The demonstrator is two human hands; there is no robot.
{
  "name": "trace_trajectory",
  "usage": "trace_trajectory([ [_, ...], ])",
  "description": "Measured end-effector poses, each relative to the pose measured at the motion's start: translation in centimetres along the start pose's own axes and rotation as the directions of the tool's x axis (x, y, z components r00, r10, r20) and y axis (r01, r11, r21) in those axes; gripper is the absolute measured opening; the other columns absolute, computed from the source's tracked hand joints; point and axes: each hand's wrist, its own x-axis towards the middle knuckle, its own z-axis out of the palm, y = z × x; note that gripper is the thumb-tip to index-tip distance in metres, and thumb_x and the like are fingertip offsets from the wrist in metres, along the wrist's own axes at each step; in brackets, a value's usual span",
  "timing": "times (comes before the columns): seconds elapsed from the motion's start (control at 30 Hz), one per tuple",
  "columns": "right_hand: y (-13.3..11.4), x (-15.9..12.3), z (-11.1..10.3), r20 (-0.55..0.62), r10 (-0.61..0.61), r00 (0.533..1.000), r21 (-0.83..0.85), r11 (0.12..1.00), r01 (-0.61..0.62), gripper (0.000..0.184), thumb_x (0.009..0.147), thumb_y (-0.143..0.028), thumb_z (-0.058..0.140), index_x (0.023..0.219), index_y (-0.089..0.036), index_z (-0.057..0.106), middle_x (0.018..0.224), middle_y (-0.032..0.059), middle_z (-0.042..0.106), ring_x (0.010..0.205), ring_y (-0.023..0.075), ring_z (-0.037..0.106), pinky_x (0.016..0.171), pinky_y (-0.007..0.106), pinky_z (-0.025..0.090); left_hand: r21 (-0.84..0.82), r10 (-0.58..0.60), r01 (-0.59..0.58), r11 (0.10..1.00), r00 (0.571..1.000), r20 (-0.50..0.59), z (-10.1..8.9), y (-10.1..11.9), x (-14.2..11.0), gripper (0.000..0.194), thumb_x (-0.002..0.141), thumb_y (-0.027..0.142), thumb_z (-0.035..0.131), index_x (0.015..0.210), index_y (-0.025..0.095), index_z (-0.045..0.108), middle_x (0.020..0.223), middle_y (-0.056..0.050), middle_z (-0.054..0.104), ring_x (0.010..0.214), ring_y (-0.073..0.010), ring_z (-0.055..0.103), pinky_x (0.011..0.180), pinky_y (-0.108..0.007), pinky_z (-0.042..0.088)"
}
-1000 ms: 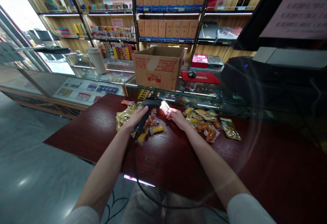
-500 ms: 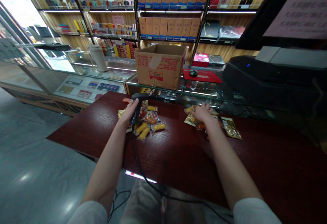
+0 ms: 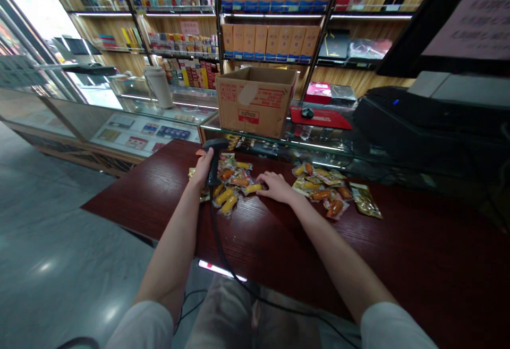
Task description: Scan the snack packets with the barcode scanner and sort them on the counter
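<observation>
My left hand [image 3: 204, 168] is wrapped round the handle of a black barcode scanner [image 3: 214, 163], its cable running down toward my lap. Below and beside the scanner lies a pile of small clear-wrapped sausages, yellow and orange, among them an orange sausage [image 3: 239, 182] and a yellow sausage [image 3: 228, 205]. At this pile's right edge, my right hand [image 3: 275, 186] has its fingers apart, thumb and fingertips at the end of a wrapped yellow sausage [image 3: 252, 188]. A second pile with orange sausages [image 3: 321, 195] and gold packets lies further right, beside a flat gold packet [image 3: 365, 200].
The dark red wooden table [image 3: 159, 179] meets a glass display counter. On the counter stand a cardboard box [image 3: 255, 104], a white cup [image 3: 158, 87] and a mouse [image 3: 307, 112] on a red mat [image 3: 330, 119]. A black machine [image 3: 398, 120] sits at the right. A lit phone [image 3: 221, 270] shows at the table's near edge.
My right hand has moved left from the right pile to the left pile's edge, uncovering the right pile's sausages. My left hand still holds the scanner. The view has shifted slightly.
</observation>
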Motion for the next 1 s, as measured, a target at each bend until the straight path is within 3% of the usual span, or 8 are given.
trace_trajectory([
  [0.17, 2.5, 0.7, 1.2, -0.234, 0.146, 0.961, 0.019, 0.989, -0.146, 0.020, 0.096, -0.030, 0.059, 0.110, -0.018, 0.066, 0.122, 0.0143, 0.063, 0.115, 0.0280, 0.060, 0.095, 0.040, 0.042, -0.002, -0.047, 0.047, 0.999, 0.991, 0.126, 0.5, 0.5, -0.9, 0.067, 0.086, 0.073, 0.057, 0.109, 0.013, 0.072, 0.052, 0.000, 0.055, 0.043, -0.0127, 0.050, 0.044, -0.023, 0.037],
  [0.27, 3.8, 1.4, 1.7, -0.333, 0.250, 0.909, 0.272, 0.949, -0.161, 0.017, 0.096, -0.032, 0.055, 0.091, -0.018, 0.064, 0.100, 0.0099, 0.068, 0.095, 0.0228, 0.064, 0.086, 0.034, 0.046, -0.012, -0.055, 0.060, 0.998, 0.970, 0.237, 1.6, 0.6, -1.8, 0.067, 0.086, 0.073, 0.058, 0.108, 0.011, 0.073, 0.053, -0.002, 0.056, 0.043, -0.0125, 0.050, 0.043, -0.023, 0.036],
  [0.33, 4.2, 1.8, 1.9, -0.308, 0.324, 0.894, 0.562, 0.820, -0.104, 0.026, 0.095, -0.043, 0.055, 0.085, -0.020, 0.061, 0.085, 0.0050, 0.068, 0.076, 0.0182, 0.064, 0.072, 0.030, 0.048, -0.015, -0.051, 0.059, 0.998, 0.952, 0.302, 2.4, 0.6, -2.3, 0.067, 0.085, 0.072, 0.059, 0.105, 0.010, 0.073, 0.053, -0.003, 0.058, 0.044, -0.0125, 0.050, 0.043, -0.023, 0.036],
  [0.43, 4.4, 2.3, 2.0, -0.223, 0.407, 0.886, 0.876, 0.483, -0.002, 0.039, 0.086, -0.060, 0.061, 0.093, -0.021, 0.059, 0.076, 0.0013, 0.069, 0.057, 0.0135, 0.061, 0.054, 0.025, 0.043, -0.019, -0.043, 0.054, 0.998, 0.932, 0.359, 3.3, 0.2, -2.5, 0.069, 0.084, 0.073, 0.059, 0.104, 0.009, 0.074, 0.053, -0.003, 0.059, 0.044, -0.0123, 0.050, 0.044, -0.023, 0.037],
  [0.5, 4.3, 2.3, 2.1, -0.206, 0.430, 0.879, 0.942, 0.331, 0.058, 0.049, 0.077, -0.063, 0.069, 0.101, -0.022, 0.059, 0.076, 0.0006, 0.070, 0.056, 0.0127, 0.062, 0.052, 0.023, 0.044, -0.011, -0.059, 0.069, 0.998, 0.921, 0.385, 3.7, -0.2, -2.5, 0.071, 0.084, 0.075, 0.058, 0.103, 0.009, 0.074, 0.052, -0.003, 0.058, 0.043, -0.0119, 0.049, 0.043, -0.022, 0.037],
  [0.6, 4.3, 2.2, 2.3, -0.208, 0.453, 0.867, 0.965, 0.240, 0.106, 0.055, 0.070, -0.063, 0.076, 0.104, -0.023, 0.057, 0.079, -0.0002, 0.071, 0.058, 0.0128, 0.066, 0.052, 0.022, 0.046, 0.000, -0.087, 0.095, 0.995, 0.911, 0.402, 4.0, -0.5, -2.5, 0.069, 0.084, 0.076, 0.058, 0.097, 0.010, 0.074, 0.050, -0.002, 0.056, 0.041, -0.0112, 0.048, 0.042, -0.022, 0.036],
  [0.87, 4.2, 2.5, 2.4, -0.193, 0.464, 0.864, 0.946, 0.322, 0.038, 0.047, 0.079, -0.052, 0.065, 0.115, -0.021, 0.058, 0.087, 0.0033, 0.073, 0.061, 0.0132, 0.067, 0.053, 0.022, 0.045, 0.008, -0.096, 0.103, 0.995, 0.901, 0.424, 4.6, -0.4, -3.0, 0.059, 0.084, 0.071, 0.063, 0.093, 0.013, 0.069, 0.048, 0.000, 0.053, 0.039, -0.0114, 0.046, 0.040, -0.023, 0.034],
  [1.0, 4.3, 2.1, 0.9, -0.322, 0.402, 0.857, 0.808, 0.588, 0.028, 0.037, 0.086, -0.043, 0.058, 0.116, -0.022, 0.062, 0.098, 0.0062, 0.073, 0.078, 0.0194, 0.067, 0.068, 0.030, 0.051, -0.004, -0.100, 0.112, 0.994, 0.900, 0.424, 4.5, -0.6, -2.9, 0.060, 0.083, 0.072, 0.063, 0.092, 0.013, 0.069, 0.050, -0.001, 0.054, 0.040, -0.0113, 0.046, 0.041, -0.023, 0.035],
])
